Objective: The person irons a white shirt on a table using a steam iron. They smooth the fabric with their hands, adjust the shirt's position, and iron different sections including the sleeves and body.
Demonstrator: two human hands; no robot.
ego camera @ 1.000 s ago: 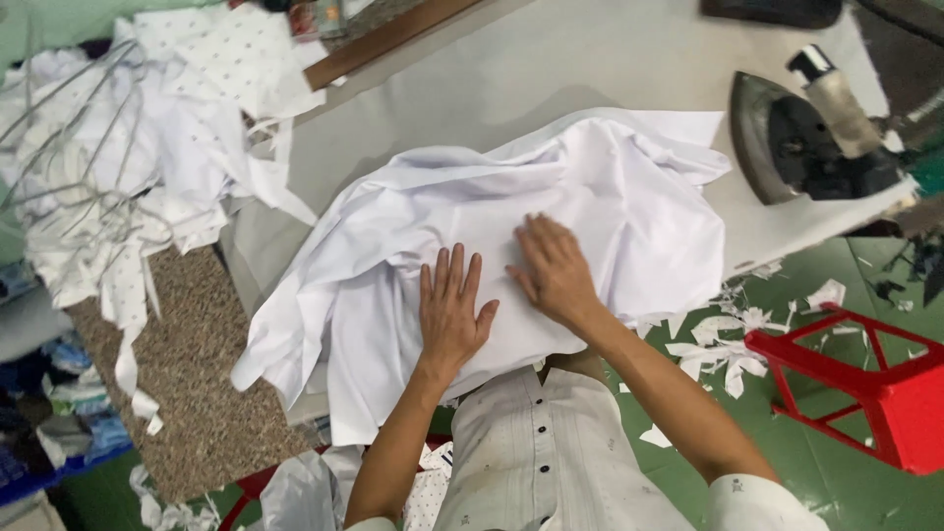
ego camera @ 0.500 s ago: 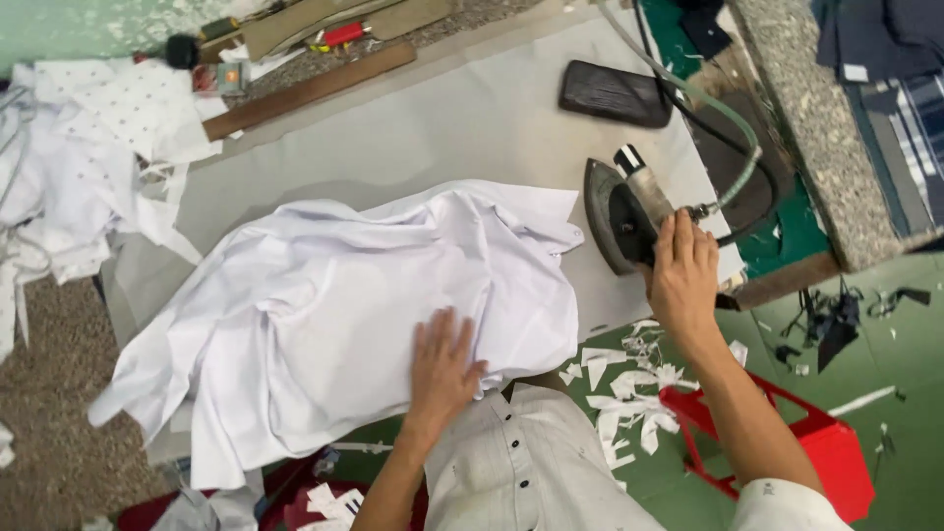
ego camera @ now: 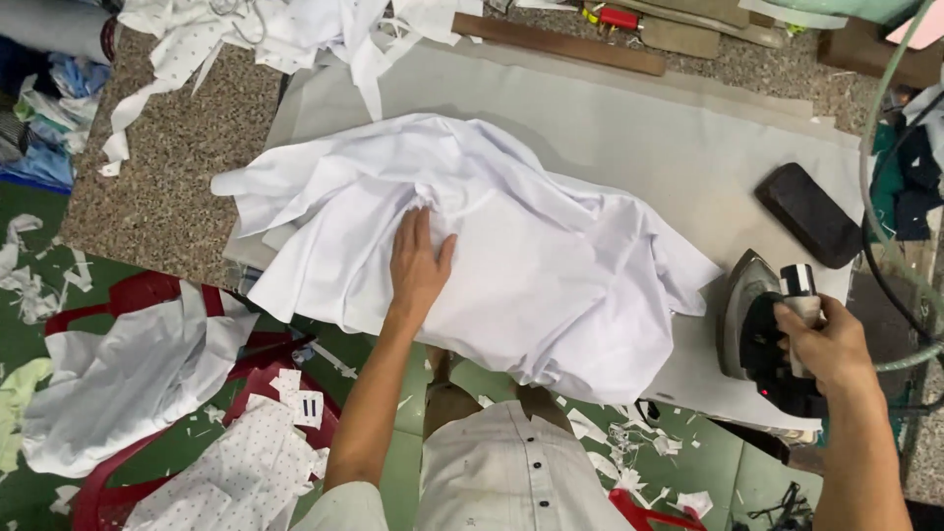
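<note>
Shirt (ego camera: 531, 256): a white garment, rumpled, spread over the padded counter (ego camera: 639, 147); its near edge hangs off the counter's front toward the person.
Shirt handling: by the look of it light, soft and limp, with no stiffness; it would likely bunch and slide under a push, so it wants a flat palm to pin it or a pinch at a hem or seam to pull it taut.
Shirt axis: the long run lies from upper left to lower right across the counter; which end is the collar I cannot tell, the folds hide it.
Left hand (ego camera: 418, 270): open, fingers spread and flat, pressing down on the shirt near its middle left; it grips nothing.
Iron (ego camera: 757, 320): dark, with a metal sole, standing on its side at the counter's right edge, just beside the shirt's lower right corner but apart from it; its sole faces left toward the shirt.
Iron handling: likely heavy, rigid and hot at the sole; the handle is the only place to hold it.
Right hand (ego camera: 821, 339): closed around the iron's handle.
Dark block (ego camera: 808, 214): lies on the counter beyond the iron, apart from the shirt.
Floor: cloth scraps and white pieces lie around red stools (ego camera: 138, 305).
</note>
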